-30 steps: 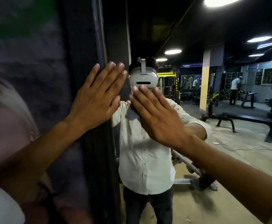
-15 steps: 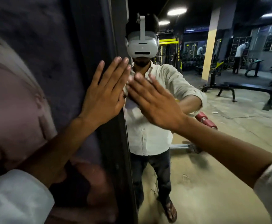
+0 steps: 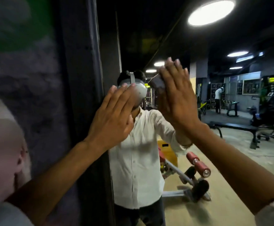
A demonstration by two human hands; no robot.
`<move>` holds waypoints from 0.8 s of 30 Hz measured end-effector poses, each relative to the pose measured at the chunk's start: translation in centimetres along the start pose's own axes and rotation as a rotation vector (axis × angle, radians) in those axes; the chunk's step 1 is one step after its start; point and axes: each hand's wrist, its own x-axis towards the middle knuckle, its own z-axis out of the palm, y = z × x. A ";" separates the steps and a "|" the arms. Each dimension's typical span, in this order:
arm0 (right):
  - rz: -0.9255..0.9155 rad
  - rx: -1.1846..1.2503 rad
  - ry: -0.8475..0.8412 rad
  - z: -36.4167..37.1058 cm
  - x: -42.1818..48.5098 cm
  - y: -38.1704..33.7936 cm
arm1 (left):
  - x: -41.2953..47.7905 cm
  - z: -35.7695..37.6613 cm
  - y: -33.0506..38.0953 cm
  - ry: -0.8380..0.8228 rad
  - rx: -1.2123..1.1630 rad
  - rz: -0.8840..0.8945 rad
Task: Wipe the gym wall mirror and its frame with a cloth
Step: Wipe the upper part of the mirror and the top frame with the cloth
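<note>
Dim gym: round ceiling lights (image 3: pixel 211 12), beige floor (image 3: pixel 234 173), black bench (image 3: pixel 237 126).

A commercial gym, seen in its wall mirror (image 3: pixel 230 173): a black flat bench (image 3: pixel 235 126) stands on the bare floor and a machine with red roller pads (image 3: pixel 198 163) sits beside a yellow box (image 3: pixel 167 152). A person (image 3: pixel 218 98) stands at the far wall (details there are blurred). Round ceiling lights (image 3: pixel 211 12) glow overhead.

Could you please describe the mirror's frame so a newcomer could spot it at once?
Find the big wall mirror reflecting the gym. Its frame is the dark vertical strip on its left edge, by the left hand. Unlike the rough grey wall beyond, it is smooth.
</note>
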 end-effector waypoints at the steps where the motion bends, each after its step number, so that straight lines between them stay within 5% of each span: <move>1: -0.015 0.001 -0.017 0.0 -0.2 -0.1 | 1.6 0.2 0.3 0.013 -0.011 -0.006; 6: -0.355 -0.077 -0.199 -2.1 -1.4 4.7 | 9.0 1.0 1.4 0.022 -0.030 0.057; 13: 0.247 -0.001 0.130 -5.1 4.8 11.8 | 16.6 1.7 2.9 0.011 -0.001 0.018; 19: -0.331 -0.121 -0.212 -5.7 0.3 12.9 | 16.8 2.9 4.5 0.009 0.048 0.105; 24: 0.240 -0.039 0.178 -7.5 6.4 19.0 | 16.8 3.1 4.6 -0.010 0.081 0.081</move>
